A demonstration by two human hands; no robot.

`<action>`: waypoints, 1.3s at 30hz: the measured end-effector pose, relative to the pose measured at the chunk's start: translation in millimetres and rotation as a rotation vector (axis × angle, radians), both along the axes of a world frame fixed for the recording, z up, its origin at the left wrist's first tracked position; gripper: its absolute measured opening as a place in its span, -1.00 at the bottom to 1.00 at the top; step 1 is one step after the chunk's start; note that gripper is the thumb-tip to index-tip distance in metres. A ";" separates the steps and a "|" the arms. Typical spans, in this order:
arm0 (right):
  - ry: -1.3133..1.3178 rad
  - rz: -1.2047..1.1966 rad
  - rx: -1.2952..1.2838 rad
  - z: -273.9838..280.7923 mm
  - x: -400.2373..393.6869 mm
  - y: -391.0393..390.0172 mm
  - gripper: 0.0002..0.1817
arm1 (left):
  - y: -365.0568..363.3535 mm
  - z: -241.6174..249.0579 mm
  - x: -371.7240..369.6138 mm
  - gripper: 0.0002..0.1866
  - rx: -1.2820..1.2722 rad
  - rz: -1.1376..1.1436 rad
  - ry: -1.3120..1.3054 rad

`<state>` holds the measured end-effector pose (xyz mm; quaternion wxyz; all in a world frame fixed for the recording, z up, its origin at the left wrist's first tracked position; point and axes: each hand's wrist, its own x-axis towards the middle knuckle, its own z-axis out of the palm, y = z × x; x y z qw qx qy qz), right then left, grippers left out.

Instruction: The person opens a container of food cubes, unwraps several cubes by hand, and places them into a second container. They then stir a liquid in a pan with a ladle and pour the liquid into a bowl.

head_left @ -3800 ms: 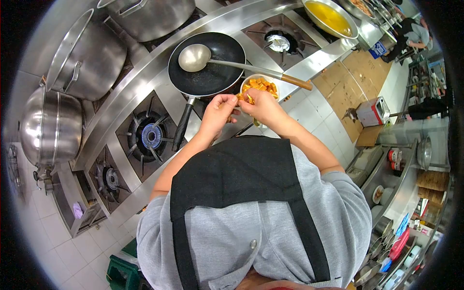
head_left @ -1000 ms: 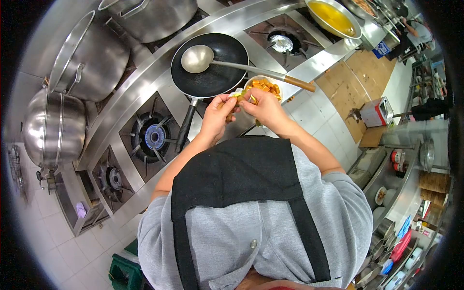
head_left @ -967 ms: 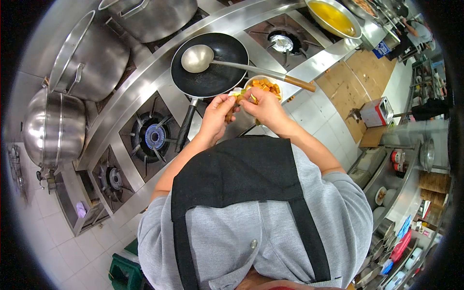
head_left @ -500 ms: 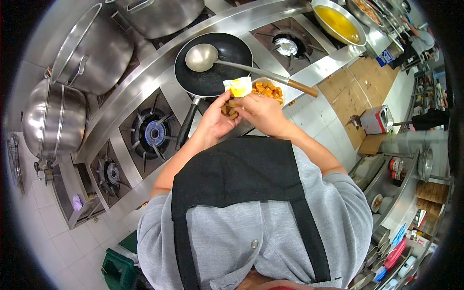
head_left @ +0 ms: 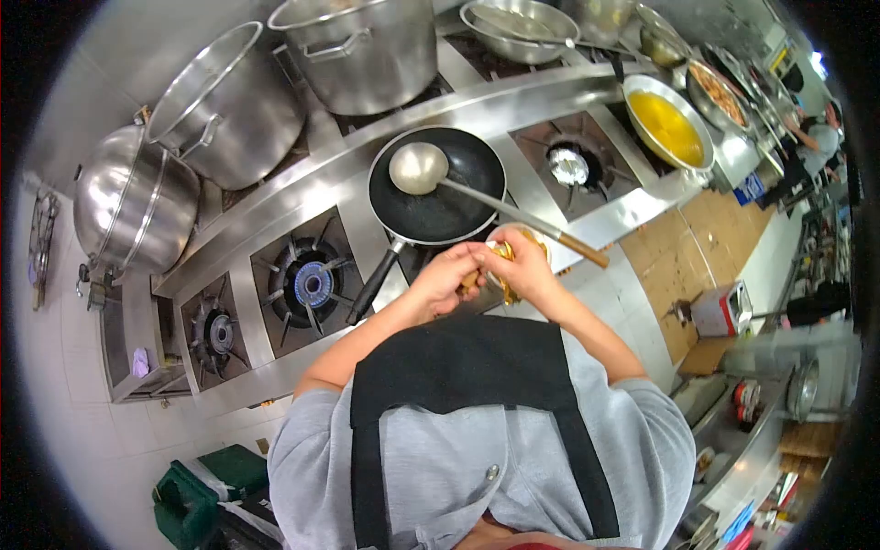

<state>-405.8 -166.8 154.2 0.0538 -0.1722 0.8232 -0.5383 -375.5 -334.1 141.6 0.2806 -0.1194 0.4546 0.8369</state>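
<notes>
My left hand [head_left: 446,281] is curled around small brown cubes [head_left: 469,280] that look like stock cubes. Beside it, touching at the fingertips, my right hand [head_left: 522,268] pinches a yellow and white wrapper [head_left: 500,248], mostly covered by the fingers. Behind and below the right hand shows part of a tub with orange-gold pieces [head_left: 511,291]. Just beyond my hands a black frying pan [head_left: 412,218] rests on the stove, its handle pointing toward me on the left. A metal ladle [head_left: 419,169] lies in it, wooden handle reaching out to the right.
A blue flame burns on the burner [head_left: 313,282] left of the pan. Large steel pots [head_left: 367,60] line the back. At the right stands a pan of yellow liquid [head_left: 666,128]. Another person [head_left: 819,142] is far right; a green bin [head_left: 188,504] sits lower left.
My hands have drawn closer together and nearer my body. The wrapper, held up in plain sight before, is now largely hidden by my fingers. The view has tilted up, showing more pots.
</notes>
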 end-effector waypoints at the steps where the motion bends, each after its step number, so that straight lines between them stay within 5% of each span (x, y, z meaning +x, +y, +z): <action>1: -0.017 -0.019 -0.082 0.8 -0.2 -0.9 -0.62 | 0.7 4.6 -2.1 -0.79 -0.021 -0.015 0.015; 7: -0.170 -0.086 -0.364 -1.8 -27.5 23.0 -0.74 | -39.2 60.2 -51.4 -0.73 -0.025 0.086 0.068; 12: -0.109 -0.082 -0.266 20.1 -25.6 35.5 -0.78 | -98.0 182.3 -138.7 -0.76 -0.756 0.321 0.740; 17: -0.167 -0.057 -0.317 26.5 -23.7 34.9 -0.78 | -154.2 274.0 -243.7 -0.77 -1.285 0.502 0.955; 18: -0.005 -0.068 -0.215 31.5 -24.9 34.8 -0.77 | -170.4 281.7 -268.6 -0.76 -1.424 0.561 1.044; 22: -0.047 -0.143 -0.148 42.5 -25.0 39.1 -0.78 | -199.5 301.4 -316.7 -0.75 -1.721 0.706 1.073; 25: -0.049 -0.188 -0.075 44.6 -21.9 43.2 -0.77 | -187.9 305.6 -314.9 -0.73 -1.373 0.917 1.185; 27: 0.017 -0.186 0.079 36.5 -26.3 45.4 -0.77 | -167.0 286.5 -307.4 -0.78 -1.499 0.865 1.559; 28: 0.025 -0.168 0.105 34.1 -26.8 45.6 -0.77 | -154.2 278.1 -298.0 -0.82 -1.404 0.603 1.523; 30: 0.045 -0.110 0.158 33.6 -30.7 39.6 -0.78 | -131.9 260.5 -288.8 -0.86 -1.447 0.289 2.068; 31: 0.037 -0.072 0.188 38.1 -33.2 33.0 -0.78 | -120.0 258.9 -274.3 -0.82 -1.674 0.034 1.993; 33: 0.021 -0.011 0.248 47.0 -36.3 20.8 -0.78 | -105.6 242.4 -265.9 -0.89 -1.614 0.066 2.229; 35: 0.085 0.051 0.265 43.5 -42.1 11.4 -0.79 | -103.8 248.2 -254.0 -0.93 -1.509 0.005 2.225; 39: 0.141 0.099 0.301 47.2 -44.2 -1.7 -0.78 | -134.4 255.3 -300.6 -0.89 -1.745 0.309 1.988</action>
